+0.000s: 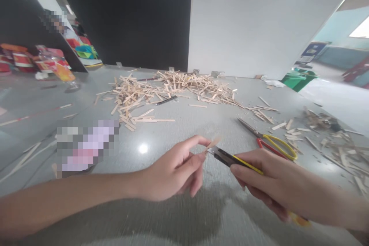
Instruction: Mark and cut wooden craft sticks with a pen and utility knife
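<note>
Between the thumb and index finger of my left hand [178, 169] is a small wooden stick [213, 143], its far end blurred by motion. My right hand [268, 180] is closed around a yellow and black utility knife [230, 157]. The knife's blade meets the stick close to my left fingertips. Just beyond my right hand lie scissors [263, 136] with one yellow and one red handle loop. Ahead on the grey table [173, 134] a wide heap of wooden sticks [178, 82] spreads along the back, with a dark pen [166, 100] at its front edge.
At right are more stick pieces and shavings [343, 153]. A plastic bottle [62, 67] stands at far left, near red-and-white containers [23, 59]. Dark and light panels [248, 23] rise behind the heap. A green bin [298, 79] is beyond the right edge. Another person is at upper left.
</note>
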The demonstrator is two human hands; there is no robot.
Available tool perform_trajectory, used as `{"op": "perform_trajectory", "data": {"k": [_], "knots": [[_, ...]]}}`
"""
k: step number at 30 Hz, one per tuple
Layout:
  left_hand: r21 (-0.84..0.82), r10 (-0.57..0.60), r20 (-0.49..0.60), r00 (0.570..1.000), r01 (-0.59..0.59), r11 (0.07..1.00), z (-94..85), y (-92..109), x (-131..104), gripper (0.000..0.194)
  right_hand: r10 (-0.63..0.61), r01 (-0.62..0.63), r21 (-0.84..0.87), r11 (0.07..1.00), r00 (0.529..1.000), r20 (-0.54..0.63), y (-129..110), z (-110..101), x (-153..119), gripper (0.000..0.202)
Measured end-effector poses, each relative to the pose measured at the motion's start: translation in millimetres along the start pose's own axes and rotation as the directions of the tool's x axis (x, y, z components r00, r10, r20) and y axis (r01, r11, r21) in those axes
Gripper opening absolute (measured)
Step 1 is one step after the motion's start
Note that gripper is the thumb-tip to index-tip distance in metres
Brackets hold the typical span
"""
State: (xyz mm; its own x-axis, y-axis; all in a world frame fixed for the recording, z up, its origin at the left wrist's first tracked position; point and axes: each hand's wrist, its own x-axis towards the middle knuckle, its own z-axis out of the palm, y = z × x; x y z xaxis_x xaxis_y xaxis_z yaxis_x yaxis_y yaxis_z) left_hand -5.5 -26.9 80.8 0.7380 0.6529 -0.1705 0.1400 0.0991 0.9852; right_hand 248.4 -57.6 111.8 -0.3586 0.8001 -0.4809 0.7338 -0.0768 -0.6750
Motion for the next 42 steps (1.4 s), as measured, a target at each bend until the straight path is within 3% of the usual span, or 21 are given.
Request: {"op": "perform_trajectory", "data": {"k": [4,8,11,14,18,21,23,26,28,30,31,34,37,40,42], "knots": [[-0.104,-0.069,0.05,0.996,0.074,0.992,-1.3,1,2,0.036,-0.067,0.064,0.062,0.996,0.997,0.046,-1,-3,6,0.048],[-0.101,-0.052,0.019,0.998,0.054,0.993,-1.6,0,2,0.035,-0.055,0.058,0.158,0.986,0.998,-0.028,4,-1,10,0.048],[-0.037,-0.023,-0.018,1.0,0.022,0.999,-1.6,-1,2,0.035,-0.061,0.122,0.281,0.952,0.974,-0.217,6,2,14,0.048],[0.033,-0.015,-0.012,1.0,0.015,0.999,-0.6,-1,0,0.034,-0.085,0.193,0.285,0.939,0.932,-0.351,4,6,17,0.048],[0.153,-0.031,-0.003,1.0,0.031,0.988,2.3,1,0,0.035,-0.084,0.195,0.311,0.93,0.938,-0.336,0,14,18,0.041],[0.361,0.117,-0.088,0.989,-0.078,0.929,3.6,-2,1,0.03,-0.064,0.192,0.367,0.91,0.941,-0.332,-2,18,16,0.039],[0.567,0.376,-0.147,0.915,-0.233,0.79,2.9,-8,3,0.02,-0.047,0.182,0.411,0.893,0.947,-0.318,-4,21,15,0.043],[0.79,0.722,-0.055,0.69,-0.412,0.455,-0.8,-21,4,0.021,-0.011,0.149,0.475,0.867,0.96,-0.28,-8,24,15,0.052],[0.858,0.821,0.03,0.57,-0.436,0.271,-3.7,-27,5,0.026,-0.002,0.137,0.49,0.861,0.964,-0.266,-10,25,14,0.055],[0.894,0.844,0.058,0.534,-0.404,0.194,-5.6,-29,4,0.027,-0.009,0.137,0.479,0.867,0.966,-0.26,-11,27,14,0.056],[0.901,0.834,0.049,0.55,-0.384,0.2,-5.9,-29,4,0.025,-0.016,0.14,0.469,0.872,0.966,-0.259,-11,28,14,0.056],[0.896,0.752,0.01,0.659,-0.34,0.286,-4.4,-25,3,0.017,-0.029,0.145,0.437,0.888,0.965,-0.261,-8,30,13,0.056],[0.86,0.67,-0.002,0.742,-0.34,0.379,-1.0,-21,2,0.011,-0.022,0.139,0.423,0.896,0.962,-0.27,-6,32,13,0.054],[0.818,0.598,-0.053,0.8,-0.308,0.485,1.6,-18,2,0.014,-0.026,0.146,0.389,0.91,0.954,-0.298,-6,32,14,0.047],[0.81,0.571,-0.09,0.816,-0.274,0.519,2.3,-17,1,0.015,-0.033,0.151,0.361,0.92,0.949,-0.312,-6,31,14,0.044]]}}
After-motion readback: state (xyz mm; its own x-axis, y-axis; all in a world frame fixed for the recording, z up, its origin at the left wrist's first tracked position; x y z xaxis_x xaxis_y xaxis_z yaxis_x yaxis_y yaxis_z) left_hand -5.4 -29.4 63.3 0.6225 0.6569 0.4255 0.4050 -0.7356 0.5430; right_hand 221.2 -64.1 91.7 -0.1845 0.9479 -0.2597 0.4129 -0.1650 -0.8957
